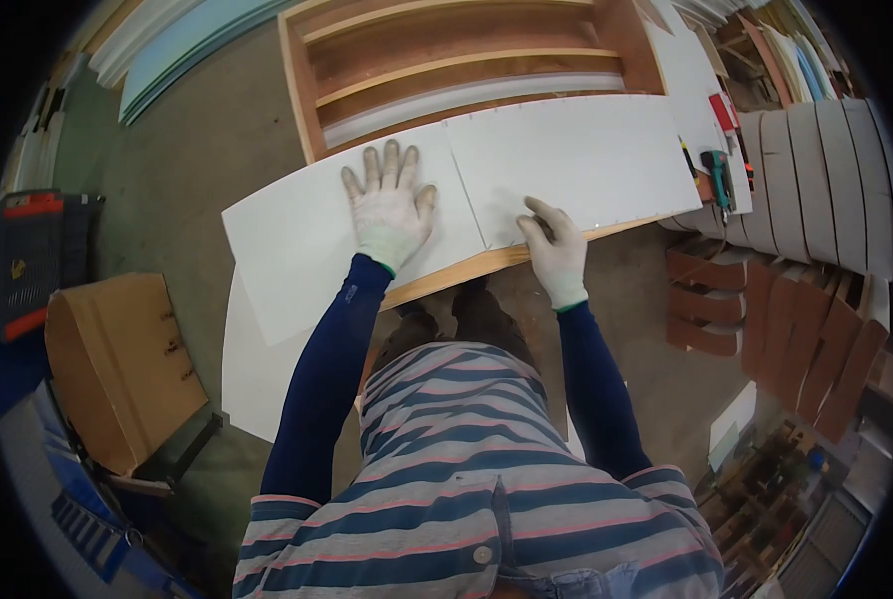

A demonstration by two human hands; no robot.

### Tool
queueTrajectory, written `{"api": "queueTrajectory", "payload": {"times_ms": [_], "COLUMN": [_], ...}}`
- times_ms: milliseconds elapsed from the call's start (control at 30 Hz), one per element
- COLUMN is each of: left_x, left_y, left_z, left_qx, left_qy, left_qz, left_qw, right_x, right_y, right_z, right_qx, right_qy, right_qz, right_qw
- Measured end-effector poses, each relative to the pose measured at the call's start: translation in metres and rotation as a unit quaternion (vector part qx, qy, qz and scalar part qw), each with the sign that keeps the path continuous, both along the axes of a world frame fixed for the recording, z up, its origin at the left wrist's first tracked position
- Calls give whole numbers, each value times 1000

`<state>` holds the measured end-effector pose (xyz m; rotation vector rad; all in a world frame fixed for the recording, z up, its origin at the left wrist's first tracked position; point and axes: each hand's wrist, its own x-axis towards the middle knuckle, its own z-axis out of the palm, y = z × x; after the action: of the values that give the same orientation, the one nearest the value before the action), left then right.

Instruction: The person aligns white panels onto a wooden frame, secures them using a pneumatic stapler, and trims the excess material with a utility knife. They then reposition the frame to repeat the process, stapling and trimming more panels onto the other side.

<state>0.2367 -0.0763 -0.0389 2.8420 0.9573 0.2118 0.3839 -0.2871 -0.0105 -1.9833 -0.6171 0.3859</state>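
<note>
My left hand (391,208), in a pale work glove, lies flat with its fingers spread on the left white panel (301,225). A thin seam separates this panel from the right white panel (591,155). My right hand (560,252), also gloved, is over the front edge of the right panel, close to the seam. Its thumb and forefinger point left with a gap between them, and the other fingers are curled. I see nothing held there. Under the panels runs a light wooden edge (486,264). Small marks dot the right panel's borders.
Behind the panels is an open wooden frame with slats (466,68). A green-and-black power tool (718,182) lies at the right end. A cardboard box (127,369) stands at left. Stacked curved brown pieces (786,319) and grey curved pieces (816,150) are on the right.
</note>
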Motion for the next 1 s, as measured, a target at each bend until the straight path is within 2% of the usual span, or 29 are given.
{"api": "queueTrajectory", "payload": {"times_ms": [67,167,200,267,367,400,433,467,500,533,567,600,633,700,733,767,833,900,967,1000], "left_x": [0,3,3,1,1,2,5,7,14,15,6,3,8,15,16,16,17,15,16,15], "left_y": [2,1,2,0,3,2,1,-2,-6,-7,-4,-1,-5,-5,-2,-3,-2,-4,-3,-2], "left_z": [-8,-3,0,0,-1,0,2,7,7,10,17,17,23,30,31,32,32,29,33,31], "left_qx": [14,9,-2,-6,-9,-16,-23,-54,-47,-49,-46,-54,-50,-53,-57,-65,-69,-76,-74,-63], "left_qy": [-50,-19,14,-9,-2,1,5,8,18,4,3,-3,10,10,18,21,27,31,57,54], "left_qz": [-7,-8,-1,-9,-10,-7,0,19,47,9,-16,-21,-6,7,15,21,22,26,24,20], "left_qw": [999,1000,1000,1000,1000,1000,1000,998,998,999,999,998,999,999,998,997,997,996,995,996], "right_x": [-1,18,34,69,162,195,233,289,323,354,426,464,461,558,622,606,593,613,618,633], "right_y": [-31,-85,-101,-130,-172,-182,-193,-220,-230,-231,-274,-267,-244,-295,-348,-320,-294,-306,-296,-305], "right_z": [-1,0,0,-2,-11,-8,-7,-42,-41,-32,-93,-84,-55,-126,-196,-166,-142,-148,-141,-158], "right_qx": [40,54,40,15,7,-39,-74,-110,-236,-359,-594,-514,-470,-473,-431,-425,-505,-476,-506,-443], "right_qy": [-26,18,-16,-49,-133,-204,-214,-260,-307,-287,-446,-215,-182,-210,-450,-297,-288,-353,-308,-325], "right_qz": [-63,-171,-204,-253,-290,-300,-306,-300,-292,-275,-73,-130,-183,-119,-56,-88,-89,-68,-63,-56], "right_qw": [997,984,978,966,948,931,925,911,874,844,666,820,844,847,780,850,809,802,804,833]}}
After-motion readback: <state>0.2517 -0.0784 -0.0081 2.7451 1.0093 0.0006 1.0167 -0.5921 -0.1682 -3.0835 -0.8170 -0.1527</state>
